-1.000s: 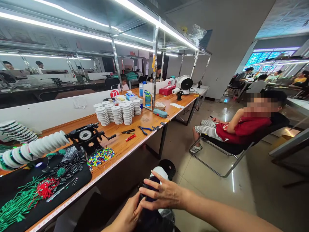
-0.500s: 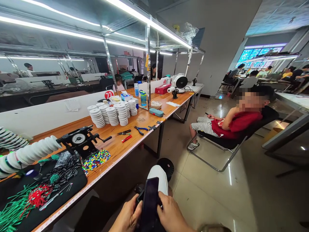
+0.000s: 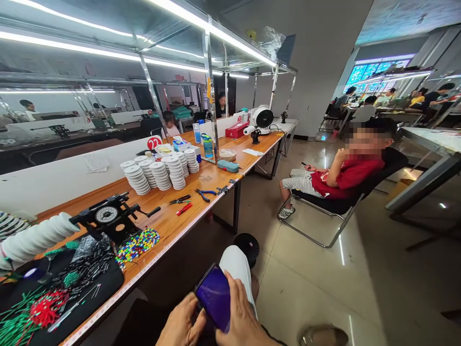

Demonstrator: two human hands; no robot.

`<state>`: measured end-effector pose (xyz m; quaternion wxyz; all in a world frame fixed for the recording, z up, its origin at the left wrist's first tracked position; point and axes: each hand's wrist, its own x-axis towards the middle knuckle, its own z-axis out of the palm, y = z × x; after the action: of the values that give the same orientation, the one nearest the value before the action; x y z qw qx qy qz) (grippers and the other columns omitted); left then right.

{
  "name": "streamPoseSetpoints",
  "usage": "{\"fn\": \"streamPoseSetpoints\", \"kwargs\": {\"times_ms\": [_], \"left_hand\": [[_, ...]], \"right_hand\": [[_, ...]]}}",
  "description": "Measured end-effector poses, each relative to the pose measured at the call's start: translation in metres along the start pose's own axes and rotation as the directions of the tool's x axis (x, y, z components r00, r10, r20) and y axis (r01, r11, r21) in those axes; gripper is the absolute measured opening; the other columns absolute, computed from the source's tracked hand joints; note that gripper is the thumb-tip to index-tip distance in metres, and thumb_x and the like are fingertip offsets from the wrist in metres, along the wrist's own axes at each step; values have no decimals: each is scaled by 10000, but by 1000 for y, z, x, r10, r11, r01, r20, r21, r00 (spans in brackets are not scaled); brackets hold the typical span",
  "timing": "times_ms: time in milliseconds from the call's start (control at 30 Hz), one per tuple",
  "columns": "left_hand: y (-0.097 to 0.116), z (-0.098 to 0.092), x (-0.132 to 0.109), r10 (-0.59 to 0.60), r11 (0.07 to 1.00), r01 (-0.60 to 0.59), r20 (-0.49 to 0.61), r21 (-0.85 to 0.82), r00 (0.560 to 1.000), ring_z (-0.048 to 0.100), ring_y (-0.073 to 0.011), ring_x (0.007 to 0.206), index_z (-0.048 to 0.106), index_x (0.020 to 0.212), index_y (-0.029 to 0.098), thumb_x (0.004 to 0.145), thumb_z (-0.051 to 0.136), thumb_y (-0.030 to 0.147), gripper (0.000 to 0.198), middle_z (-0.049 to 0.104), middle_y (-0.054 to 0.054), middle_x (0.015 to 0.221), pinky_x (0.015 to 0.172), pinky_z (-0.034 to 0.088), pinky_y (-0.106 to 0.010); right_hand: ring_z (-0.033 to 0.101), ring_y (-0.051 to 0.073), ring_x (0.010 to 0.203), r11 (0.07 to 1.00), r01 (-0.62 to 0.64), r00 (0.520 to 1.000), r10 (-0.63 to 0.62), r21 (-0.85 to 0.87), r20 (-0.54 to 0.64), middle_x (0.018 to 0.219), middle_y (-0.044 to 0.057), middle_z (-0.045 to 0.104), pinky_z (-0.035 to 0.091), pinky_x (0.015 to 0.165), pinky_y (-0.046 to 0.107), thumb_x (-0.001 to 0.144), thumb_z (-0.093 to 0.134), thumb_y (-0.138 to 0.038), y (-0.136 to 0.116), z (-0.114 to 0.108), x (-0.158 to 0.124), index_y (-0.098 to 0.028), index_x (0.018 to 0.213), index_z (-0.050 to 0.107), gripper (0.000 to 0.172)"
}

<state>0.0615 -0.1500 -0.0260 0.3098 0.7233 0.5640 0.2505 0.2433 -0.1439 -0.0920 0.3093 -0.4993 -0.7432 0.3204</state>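
Note:
A smartphone [image 3: 215, 295] with a shiny purple-blue face is tilted over my lap, between my two hands. My right hand [image 3: 239, 315] grips its right side, fingers along the edge and thumb near the lower end. At the phone's left edge, my left hand [image 3: 182, 319] has its fingers and thumb pinched against the side. Something dark lies around and under the phone there; I cannot make out what it is. My knee in white cloth [image 3: 234, 264] is just beyond the phone.
The wooden workbench [image 3: 201, 211] on the left holds a hand-cranked winder [image 3: 108, 216], stacks of white spools [image 3: 158, 173], pliers [image 3: 205, 194], coloured beads [image 3: 139, 245] and a black mat [image 3: 108, 283]. A person in red [image 3: 356, 168] sits on a chair at right. A black round stool base [image 3: 248, 250] stands ahead.
The phone has turned from nearly upright and dark to tilted leftward, its face now purple-blue. My right hand has moved up along its right side. The view has shifted slightly right.

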Motion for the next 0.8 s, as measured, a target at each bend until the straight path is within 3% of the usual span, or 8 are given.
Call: {"fn": "streamPoseSetpoints", "kwargs": {"times_ms": [133,233,367,467,567,667,733,800], "left_hand": [[1,-5,3,111,951,-78,-94,298,989,605,-326,1107,740,773,219,904,566,349,253,655,-140,1148,929,558,-475],[-5,-6,7,196,937,-174,-43,303,980,436,-375,1363,755,810,213,909,556,325,248,555,-141,1403,1086,448,-551],[-22,-2,11,106,988,-110,49,108,993,631,-292,1161,703,862,194,967,499,355,280,653,-146,1281,1010,525,-421],[-31,0,15,20,998,-18,39,-57,999,675,-262,949,629,840,196,904,618,494,305,718,-105,1059,880,559,-380],[-31,-2,24,27,946,-1,76,-325,997,644,-288,991,558,1198,212,726,750,661,679,701,-80,1057,912,523,-406],[-23,-10,35,166,849,4,274,-529,947,587,-342,1130,438,1419,222,637,755,743,992,652,-113,1205,1013,450,-455],[-19,-13,40,201,864,30,398,-503,895,588,-338,1116,466,1410,225,688,725,734,921,650,-107,1205,1012,442,-456],[-19,-10,39,152,942,5,441,-336,884,600,-320,1058,491,1376,234,727,717,705,833,657,-96,1189,978,453,-446]], "right_hand": [[449,349,1346,997,27,998,-22,74,-67,1377,200,478,371,1159,517,611,651,-109,6,-16,0,-112,1464,279,930],[462,334,1340,988,-34,992,52,149,-118,1382,171,490,368,1164,501,647,672,-149,10,-23,1,-146,1434,331,858],[430,292,1387,978,-48,994,67,205,-90,1447,128,473,349,1181,467,684,657,-140,15,-20,1,-199,1471,291,870],[447,279,1375,973,-39,992,65,225,-111,1441,129,477,355,1179,440,676,652,-138,18,-14,1,-188,1456,297,858],[494,298,1326,966,-30,991,62,258,-117,1393,147,507,392,1152,441,646,659,-148,20,-9,2,-165,1413,337,832],[543,305,1256,947,13,995,20,321,-100,1302,118,568,413,1129,432,595,656,-138,27,-7,3,-187,1364,409,809],[531,309,1270,926,3,992,46,378,-120,1322,107,567,404,1131,431,614,645,-159,34,-6,1,-203,1368,426,787],[502,314,1309,896,-37,982,113,443,-148,1371,103,553,391,1137,440,676,633,-214,43,-3,-1,-211,1387,426,740]]}}
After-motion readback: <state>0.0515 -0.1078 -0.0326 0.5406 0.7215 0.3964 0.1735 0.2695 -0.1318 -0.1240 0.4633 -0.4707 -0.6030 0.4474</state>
